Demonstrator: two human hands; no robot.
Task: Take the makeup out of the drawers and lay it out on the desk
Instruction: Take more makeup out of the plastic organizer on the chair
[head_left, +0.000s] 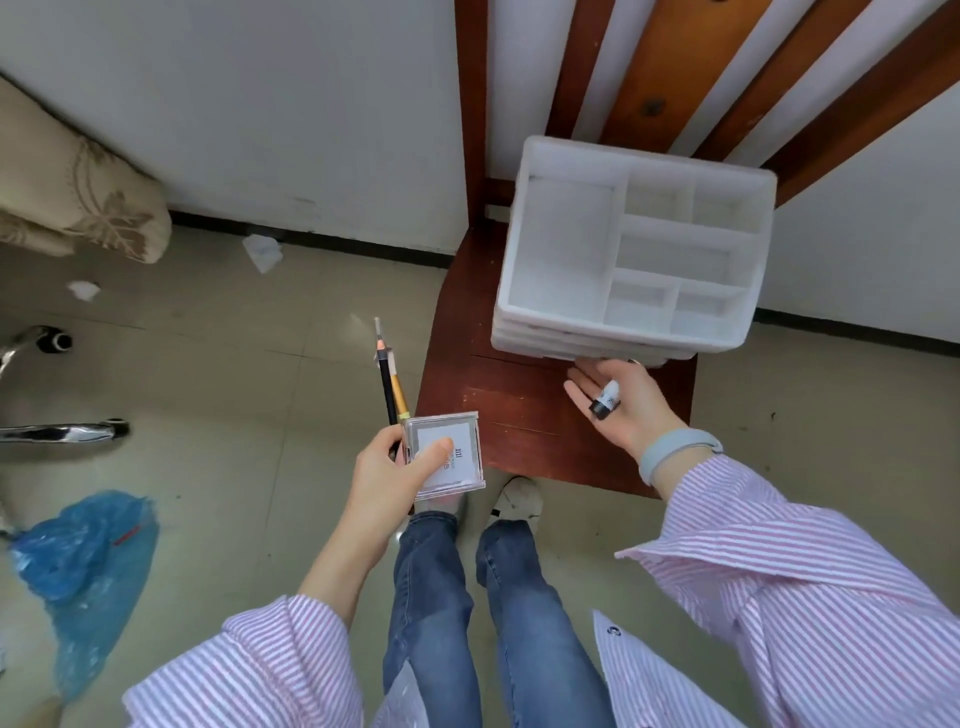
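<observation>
Two hands: both carry makeup, so one walk can move several pieces.
Left hand (387, 467): its grip holds a clear square case (447, 454) with the thumb pressed on the lid, and two pencils (389, 382) are clamped behind it; they point away from the body.
Right hand (618, 402): palm up, fingers almost straight, a wide grip; a small tube with a black cap (607, 399) lies in the palm, probably to leave the fingers free for the drawers.
White organizer (631, 265): stands on a wooden chair (519, 410); its top compartments look empty.
Drawers: at the front, just beside the right fingertips; whether one is open, the view cannot tell.
Table: not in view.
</observation>
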